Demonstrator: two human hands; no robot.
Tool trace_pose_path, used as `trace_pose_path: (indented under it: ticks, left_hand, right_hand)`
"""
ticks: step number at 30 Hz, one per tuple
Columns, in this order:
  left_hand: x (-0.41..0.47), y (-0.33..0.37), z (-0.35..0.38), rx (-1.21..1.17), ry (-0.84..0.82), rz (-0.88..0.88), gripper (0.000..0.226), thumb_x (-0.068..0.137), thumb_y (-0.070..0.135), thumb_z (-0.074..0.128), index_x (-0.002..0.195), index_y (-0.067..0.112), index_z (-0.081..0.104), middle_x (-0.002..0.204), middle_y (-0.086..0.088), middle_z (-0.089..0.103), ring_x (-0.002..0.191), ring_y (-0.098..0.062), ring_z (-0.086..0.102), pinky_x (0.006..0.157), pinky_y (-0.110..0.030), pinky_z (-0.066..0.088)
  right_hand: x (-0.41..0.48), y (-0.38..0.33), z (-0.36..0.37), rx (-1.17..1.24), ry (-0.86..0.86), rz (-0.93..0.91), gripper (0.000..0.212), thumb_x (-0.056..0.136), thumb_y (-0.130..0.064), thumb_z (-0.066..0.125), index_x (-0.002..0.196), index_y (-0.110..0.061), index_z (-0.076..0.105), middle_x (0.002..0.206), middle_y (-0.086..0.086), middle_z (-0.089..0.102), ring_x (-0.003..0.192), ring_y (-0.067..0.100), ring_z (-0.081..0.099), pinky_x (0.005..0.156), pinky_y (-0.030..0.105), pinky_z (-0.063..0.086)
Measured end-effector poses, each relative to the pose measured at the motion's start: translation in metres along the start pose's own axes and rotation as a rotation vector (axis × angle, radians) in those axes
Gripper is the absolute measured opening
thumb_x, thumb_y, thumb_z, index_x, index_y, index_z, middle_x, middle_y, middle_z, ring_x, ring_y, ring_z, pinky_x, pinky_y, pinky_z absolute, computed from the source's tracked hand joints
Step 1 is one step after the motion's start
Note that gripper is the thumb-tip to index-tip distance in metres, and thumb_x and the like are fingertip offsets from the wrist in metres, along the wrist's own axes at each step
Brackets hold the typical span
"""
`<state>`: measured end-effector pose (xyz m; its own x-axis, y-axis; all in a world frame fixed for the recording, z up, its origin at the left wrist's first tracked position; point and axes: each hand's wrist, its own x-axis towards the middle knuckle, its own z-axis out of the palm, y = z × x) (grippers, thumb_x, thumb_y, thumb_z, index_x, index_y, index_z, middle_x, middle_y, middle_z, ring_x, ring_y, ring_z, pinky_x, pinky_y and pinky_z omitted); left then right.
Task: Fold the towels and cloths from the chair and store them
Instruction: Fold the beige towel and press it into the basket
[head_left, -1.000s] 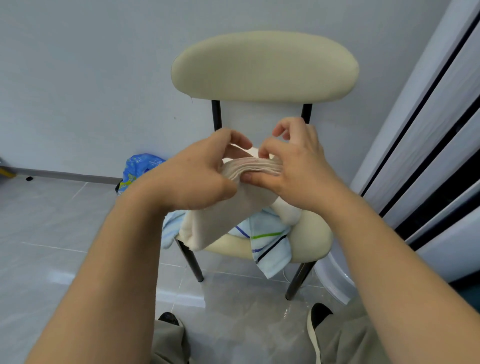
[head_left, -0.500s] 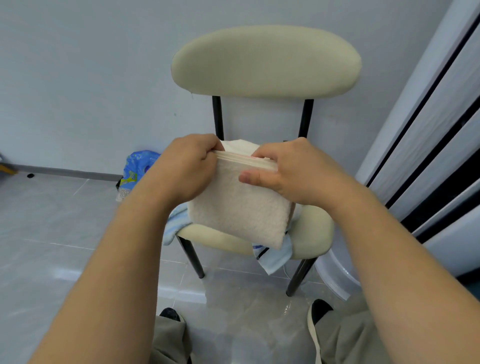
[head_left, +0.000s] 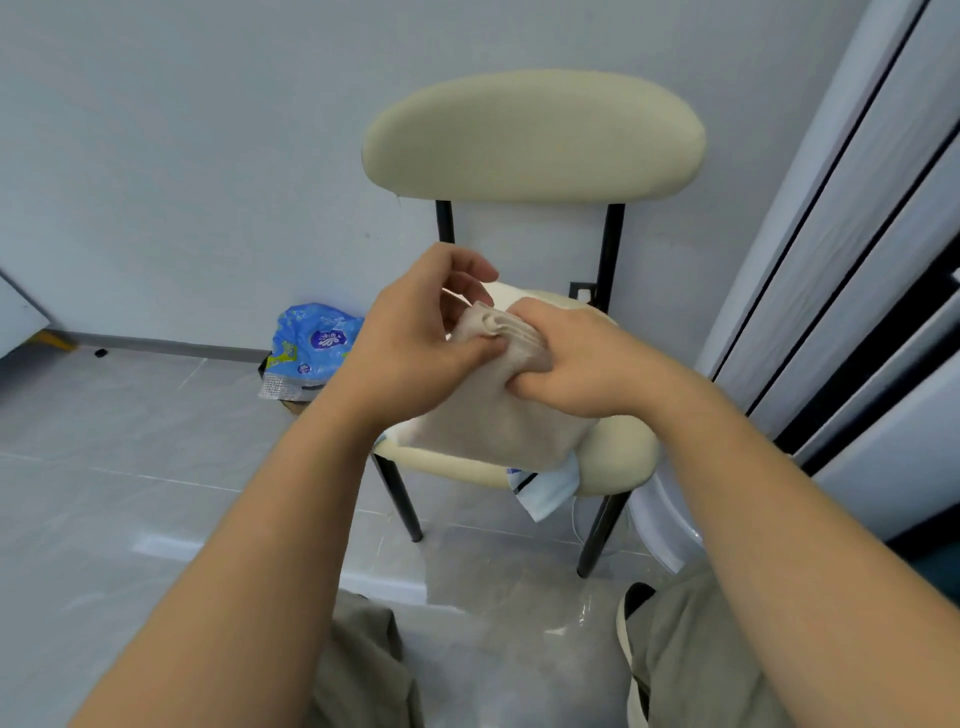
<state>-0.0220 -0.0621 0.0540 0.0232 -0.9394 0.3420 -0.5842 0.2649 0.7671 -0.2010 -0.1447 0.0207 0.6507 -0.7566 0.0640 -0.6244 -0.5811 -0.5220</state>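
Beige towel (head_left: 493, 421) below grip of left hand (head_left: 415, 343), right hand (head_left: 576, 358)

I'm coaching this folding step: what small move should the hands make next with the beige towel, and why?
Probably even out the top edge: left hand and right hand both pinch the beige towel there, where its layers look bunched, above the chair.

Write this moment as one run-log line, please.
step: folding | left hand: pinches beige towel | right hand: grips towel | blue cloth: on chair

L hand (head_left: 415, 338) + R hand (head_left: 576, 364) grip beige towel (head_left: 493, 421) | above chair (head_left: 535, 135)
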Motion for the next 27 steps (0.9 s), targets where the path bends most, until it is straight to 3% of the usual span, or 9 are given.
trace_pose_path:
  ticks: [4,8,13,16,18,22,25,27]
  left_hand:
    - [-0.019,0.029,-0.011,0.044,0.044,0.004,0.048,0.076,0.013,0.083,0.115,0.023,0.058,0.098,0.006,0.067,0.082,-0.014,0.067,0.074,-0.022,0.053]
    - [-0.037,0.059,-0.031,0.046,0.061,-0.055,0.047,0.075,0.015,0.085,0.114,0.022,0.059,0.100,0.002,0.069,0.081,-0.015,0.067,0.075,-0.023,0.053]
    - [-0.066,0.081,-0.056,-0.090,0.139,-0.118,0.037,0.077,0.027,0.086,0.102,0.018,0.060,0.102,-0.002,0.072,0.090,-0.016,0.073,0.083,-0.032,0.058]
    - [-0.088,0.082,-0.074,-0.045,0.028,-0.132,0.035,0.077,0.029,0.086,0.099,0.017,0.062,0.103,-0.004,0.074,0.100,-0.018,0.072,0.094,-0.047,0.056]
    - [-0.098,0.076,-0.082,-0.049,-0.067,-0.148,0.035,0.077,0.024,0.087,0.105,0.017,0.066,0.104,-0.003,0.076,0.103,-0.018,0.072,0.097,-0.048,0.054]
    - [-0.087,0.062,-0.088,0.030,-0.151,-0.112,0.041,0.077,0.021,0.086,0.112,0.033,0.071,0.117,0.013,0.068,0.109,-0.007,0.065,0.096,-0.039,0.054]
    - [-0.054,0.045,-0.093,0.041,-0.186,-0.035,0.035,0.078,0.008,0.083,0.085,0.041,0.073,0.110,0.022,0.065,0.103,-0.004,0.064,0.085,-0.021,0.049]
    - [-0.030,0.030,-0.095,0.021,-0.211,0.012,0.027,0.076,0.008,0.082,0.078,0.033,0.073,0.106,0.015,0.064,0.100,-0.009,0.064,0.083,-0.020,0.048]
  right_hand:
    - [-0.026,-0.023,-0.001,0.065,0.058,-0.094,0.024,0.085,-0.051,0.063,0.082,-0.030,0.052,0.075,-0.012,0.058,0.073,0.002,0.054,0.063,0.030,0.035]
    - [-0.055,-0.053,-0.008,0.119,0.073,-0.112,0.031,0.089,-0.067,0.053,0.089,-0.036,0.053,0.083,-0.015,0.060,0.079,0.003,0.057,0.064,0.027,0.037]
    - [-0.075,-0.088,-0.032,0.053,0.134,-0.125,0.043,0.098,-0.063,0.041,0.088,-0.023,0.052,0.085,-0.003,0.062,0.082,0.020,0.060,0.068,0.036,0.046]
    - [-0.085,-0.102,-0.059,-0.058,0.188,-0.195,0.042,0.098,-0.063,0.037,0.093,-0.023,0.051,0.091,0.001,0.065,0.087,0.028,0.060,0.078,0.045,0.049]
    - [-0.087,-0.108,-0.080,-0.092,0.242,-0.245,0.041,0.099,-0.060,0.036,0.098,-0.022,0.052,0.094,0.000,0.065,0.091,0.030,0.061,0.078,0.044,0.048]
    - [-0.071,-0.110,-0.111,-0.222,0.278,-0.279,0.022,0.101,-0.058,0.036,0.094,-0.037,0.039,0.092,-0.004,0.057,0.089,0.030,0.058,0.070,0.037,0.034]
    - [-0.039,-0.101,-0.120,-0.250,0.298,-0.301,0.015,0.102,-0.055,0.038,0.100,-0.040,0.035,0.101,0.006,0.066,0.093,0.036,0.061,0.070,0.035,0.031]
    - [-0.009,-0.091,-0.121,-0.244,0.294,-0.314,0.017,0.102,-0.056,0.038,0.101,-0.040,0.033,0.089,-0.001,0.062,0.086,0.035,0.061,0.068,0.035,0.031]
